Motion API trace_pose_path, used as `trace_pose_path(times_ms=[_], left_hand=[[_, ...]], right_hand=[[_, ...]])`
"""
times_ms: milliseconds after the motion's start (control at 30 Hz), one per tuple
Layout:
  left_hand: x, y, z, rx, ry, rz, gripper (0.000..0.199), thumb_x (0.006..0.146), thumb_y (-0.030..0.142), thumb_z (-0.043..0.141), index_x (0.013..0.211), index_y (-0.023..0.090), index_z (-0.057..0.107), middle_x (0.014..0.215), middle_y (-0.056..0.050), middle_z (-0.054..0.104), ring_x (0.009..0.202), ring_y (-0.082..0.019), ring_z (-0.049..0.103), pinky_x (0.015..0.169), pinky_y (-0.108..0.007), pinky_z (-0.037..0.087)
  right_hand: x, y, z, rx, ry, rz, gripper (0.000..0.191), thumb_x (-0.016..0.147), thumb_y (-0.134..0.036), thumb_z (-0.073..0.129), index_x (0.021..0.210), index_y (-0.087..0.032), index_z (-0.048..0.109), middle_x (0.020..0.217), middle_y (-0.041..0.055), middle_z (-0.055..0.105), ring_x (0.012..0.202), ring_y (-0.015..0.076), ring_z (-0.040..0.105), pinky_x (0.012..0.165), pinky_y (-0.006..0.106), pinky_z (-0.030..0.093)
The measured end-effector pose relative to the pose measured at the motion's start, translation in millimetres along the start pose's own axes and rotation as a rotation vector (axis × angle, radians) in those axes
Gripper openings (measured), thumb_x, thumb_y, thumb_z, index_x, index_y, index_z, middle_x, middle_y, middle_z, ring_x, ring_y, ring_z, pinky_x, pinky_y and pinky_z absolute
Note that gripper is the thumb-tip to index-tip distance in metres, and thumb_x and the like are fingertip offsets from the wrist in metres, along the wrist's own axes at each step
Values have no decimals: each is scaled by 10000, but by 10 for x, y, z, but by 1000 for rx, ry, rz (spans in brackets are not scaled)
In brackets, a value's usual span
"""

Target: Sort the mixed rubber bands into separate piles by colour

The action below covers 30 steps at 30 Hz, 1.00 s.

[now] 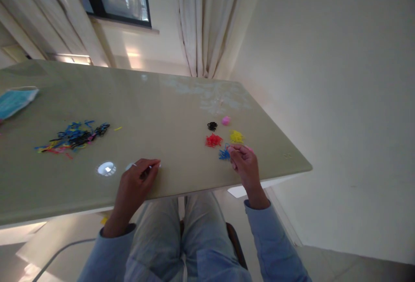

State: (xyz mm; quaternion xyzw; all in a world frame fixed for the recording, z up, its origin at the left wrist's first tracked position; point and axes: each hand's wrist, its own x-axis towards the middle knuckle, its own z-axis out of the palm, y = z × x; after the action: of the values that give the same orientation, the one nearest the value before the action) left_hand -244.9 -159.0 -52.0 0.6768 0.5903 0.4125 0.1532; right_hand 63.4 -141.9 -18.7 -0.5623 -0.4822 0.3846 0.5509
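My right hand (246, 165) is closed in a pinch at the small blue rubber bands (223, 155), with a blue loop at its fingertips. Just beyond it lie little heaps of red rubber bands (213, 140), yellow rubber bands (236, 136), black rubber bands (212, 126) and a pink clump (226, 120). Some pink shows behind the right hand, mostly hidden. My left hand (138, 182) rests near the table's front edge, thumb and fingers pressed together; whatever is between them cannot be made out. A mixed heap of coloured rubber bands (76, 137) lies farther left.
The glossy table (168, 122) ends close to my lap, and a wall (340, 122) stands to its right. A blue face mask (16, 101) lies at the far left. One yellow band (118, 129) lies apart from the mixed heap. Curtains (207, 22) hang behind the table.
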Motion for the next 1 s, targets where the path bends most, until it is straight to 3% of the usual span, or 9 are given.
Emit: trace_pose_path(times_ms=[167,333,633,767,900,1000], left_hand=[[-1,-1,-1,19,-11,16,289,878,432,524,894,212,711,865,-39,730,749,-178,657,696,-281,513],[-4,-14,1,52,-12,12,287,877,434,524,892,216,710,876,-36,728,763,-181,659,707,-283,515],[-6,-4,4,74,-15,2,302,881,443,509,887,217,709,890,-42,734,796,-188,664,735,-289,518],[-6,-2,13,66,-22,5,293,885,424,506,891,210,705,891,-48,732,798,-189,660,732,-293,511],[-20,-14,38,53,-28,4,289,901,403,498,916,197,701,900,-58,723,815,-189,657,754,-302,500],[-19,-14,45,37,-40,-1,258,898,361,507,928,196,703,895,-52,719,797,-183,650,750,-304,493]], right_hand=[[77,249,-243,-565,67,-196,286,822,-412,586,823,-160,721,521,-24,549,468,113,459,482,231,344],[78,324,-266,-790,59,-289,310,854,-386,536,872,-168,756,568,18,637,490,140,527,554,256,393],[6,276,-283,-769,46,-318,293,867,-385,552,917,-185,759,509,-21,572,448,128,479,529,248,386],[-128,217,-175,-694,41,-349,289,898,-364,543,961,-172,749,519,-29,550,457,117,473,525,238,388],[-223,183,73,-644,-178,-410,296,923,-353,539,1045,-171,738,554,-9,609,481,124,525,543,238,416],[-219,184,264,-615,-372,-453,292,938,-351,535,1071,-190,740,722,47,731,581,150,628,608,253,471]])
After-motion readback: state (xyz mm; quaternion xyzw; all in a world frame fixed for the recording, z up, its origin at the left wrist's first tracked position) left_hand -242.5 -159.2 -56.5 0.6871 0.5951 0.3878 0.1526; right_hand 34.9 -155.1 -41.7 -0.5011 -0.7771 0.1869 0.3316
